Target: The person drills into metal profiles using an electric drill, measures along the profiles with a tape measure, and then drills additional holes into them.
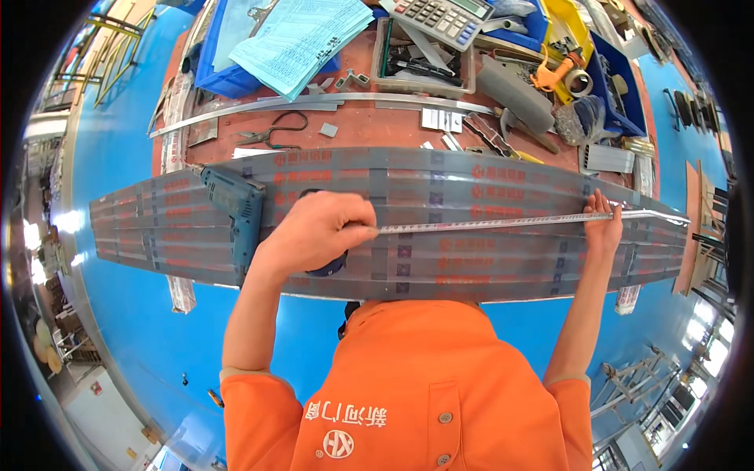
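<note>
The left hand (pixel 322 228) is closed on the left end of a thin silver strip (pixel 487 223), above the middle of the long gray panel (pixel 518 267). The right hand (pixel 602 221), fingers partly curled, meets the strip over the panel's right part; I cannot tell how firmly it grips. The strip runs on past that hand toward the panel's right end. A dark blue object (pixel 330 269), partly hidden, sits under the left hand; a blue drill (pixel 245 216) lies on the panel's left part. Beyond the panel's far edge are black-handled cutters (pixel 271 135), light-blue papers (pixel 302 43) and a calculator (pixel 444 20).
</note>
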`<action>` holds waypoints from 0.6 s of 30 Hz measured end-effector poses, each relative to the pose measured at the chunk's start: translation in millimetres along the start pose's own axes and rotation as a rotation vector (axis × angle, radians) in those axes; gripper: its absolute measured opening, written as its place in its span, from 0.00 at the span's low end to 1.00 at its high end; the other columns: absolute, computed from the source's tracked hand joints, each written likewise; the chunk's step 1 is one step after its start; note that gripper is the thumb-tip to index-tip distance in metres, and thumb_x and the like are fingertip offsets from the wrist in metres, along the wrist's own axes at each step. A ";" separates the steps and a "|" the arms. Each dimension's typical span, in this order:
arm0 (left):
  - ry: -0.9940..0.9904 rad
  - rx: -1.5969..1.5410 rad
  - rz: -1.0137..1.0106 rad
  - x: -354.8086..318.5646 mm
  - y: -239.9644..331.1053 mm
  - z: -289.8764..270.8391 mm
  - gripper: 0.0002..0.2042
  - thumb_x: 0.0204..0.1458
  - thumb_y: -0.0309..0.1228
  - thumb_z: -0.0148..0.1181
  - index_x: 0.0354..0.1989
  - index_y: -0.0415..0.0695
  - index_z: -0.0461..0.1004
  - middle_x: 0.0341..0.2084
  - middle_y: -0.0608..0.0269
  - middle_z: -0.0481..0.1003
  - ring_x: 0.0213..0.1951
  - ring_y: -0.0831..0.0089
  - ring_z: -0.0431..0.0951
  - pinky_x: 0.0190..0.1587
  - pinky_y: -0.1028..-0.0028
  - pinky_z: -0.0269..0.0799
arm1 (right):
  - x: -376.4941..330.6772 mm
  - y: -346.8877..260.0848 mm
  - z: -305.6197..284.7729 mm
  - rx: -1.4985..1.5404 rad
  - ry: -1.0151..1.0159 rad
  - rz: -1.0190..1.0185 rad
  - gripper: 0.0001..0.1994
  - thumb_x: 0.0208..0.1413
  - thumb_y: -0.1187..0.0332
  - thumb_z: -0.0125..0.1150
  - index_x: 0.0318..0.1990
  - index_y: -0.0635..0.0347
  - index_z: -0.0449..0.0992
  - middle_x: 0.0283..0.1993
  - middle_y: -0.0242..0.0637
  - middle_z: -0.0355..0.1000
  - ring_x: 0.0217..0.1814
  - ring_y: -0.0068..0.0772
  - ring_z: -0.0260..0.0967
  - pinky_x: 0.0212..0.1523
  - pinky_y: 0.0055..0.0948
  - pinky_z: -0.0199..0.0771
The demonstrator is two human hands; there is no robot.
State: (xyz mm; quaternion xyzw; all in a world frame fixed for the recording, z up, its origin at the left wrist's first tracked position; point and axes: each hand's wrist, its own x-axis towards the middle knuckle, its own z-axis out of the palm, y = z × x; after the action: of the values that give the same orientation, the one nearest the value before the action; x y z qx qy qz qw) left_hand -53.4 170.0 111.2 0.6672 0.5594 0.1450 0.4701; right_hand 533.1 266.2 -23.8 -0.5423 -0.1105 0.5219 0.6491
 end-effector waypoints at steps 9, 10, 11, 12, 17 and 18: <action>-0.208 -0.276 -0.192 -76.0 -25.7 67.2 0.03 0.53 0.23 0.62 0.31 0.36 0.77 0.26 0.68 0.75 0.28 0.76 0.68 0.34 0.76 0.66 | -15.1 -13.0 -171.1 0.149 0.078 -0.185 0.12 0.71 0.59 0.56 0.44 0.58 0.76 0.39 0.40 0.77 0.32 0.28 0.69 0.27 0.23 0.66; -0.194 -0.276 -0.183 -79.5 -27.5 76.6 0.03 0.53 0.23 0.62 0.31 0.36 0.77 0.26 0.68 0.75 0.28 0.76 0.68 0.34 0.76 0.66 | -25.5 -13.9 -176.5 0.085 0.123 -0.164 0.11 0.71 0.60 0.57 0.43 0.58 0.76 0.38 0.39 0.76 0.32 0.27 0.68 0.26 0.22 0.65; -0.181 -0.278 -0.174 -82.2 -28.3 85.4 0.03 0.53 0.23 0.62 0.31 0.36 0.77 0.26 0.68 0.75 0.28 0.76 0.68 0.34 0.76 0.66 | -35.1 -15.3 -180.9 0.019 0.169 -0.142 0.11 0.70 0.60 0.57 0.43 0.58 0.76 0.36 0.37 0.76 0.31 0.26 0.67 0.25 0.22 0.64; -0.168 -0.280 -0.165 -84.4 -27.9 93.1 0.03 0.53 0.23 0.62 0.32 0.36 0.77 0.26 0.68 0.75 0.28 0.77 0.68 0.34 0.76 0.67 | -43.1 -17.0 -183.9 -0.047 0.215 -0.121 0.10 0.70 0.61 0.58 0.42 0.58 0.76 0.34 0.36 0.75 0.30 0.25 0.66 0.24 0.22 0.63; -0.072 -0.134 0.066 -40.0 -17.1 105.6 0.07 0.55 0.28 0.61 0.29 0.36 0.75 0.26 0.67 0.74 0.28 0.73 0.67 0.35 0.73 0.67 | -56.1 -36.7 -161.9 -0.338 0.345 -0.215 0.06 0.65 0.66 0.58 0.39 0.58 0.75 0.28 0.32 0.69 0.25 0.23 0.63 0.19 0.23 0.60; -0.072 -0.087 0.086 -34.7 -26.3 106.6 0.09 0.54 0.33 0.60 0.29 0.41 0.75 0.24 0.63 0.72 0.27 0.64 0.68 0.34 0.67 0.66 | -54.7 -30.4 -167.6 -0.356 0.395 -0.236 0.05 0.64 0.67 0.58 0.39 0.57 0.75 0.27 0.32 0.68 0.23 0.23 0.62 0.18 0.24 0.60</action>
State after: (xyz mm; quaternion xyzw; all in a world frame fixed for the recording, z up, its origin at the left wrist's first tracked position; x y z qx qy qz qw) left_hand -4.3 88.1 47.0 0.6742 0.5062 0.1653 0.5118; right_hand 645.3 128.0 -40.7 -0.7222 -0.1340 0.2993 0.6091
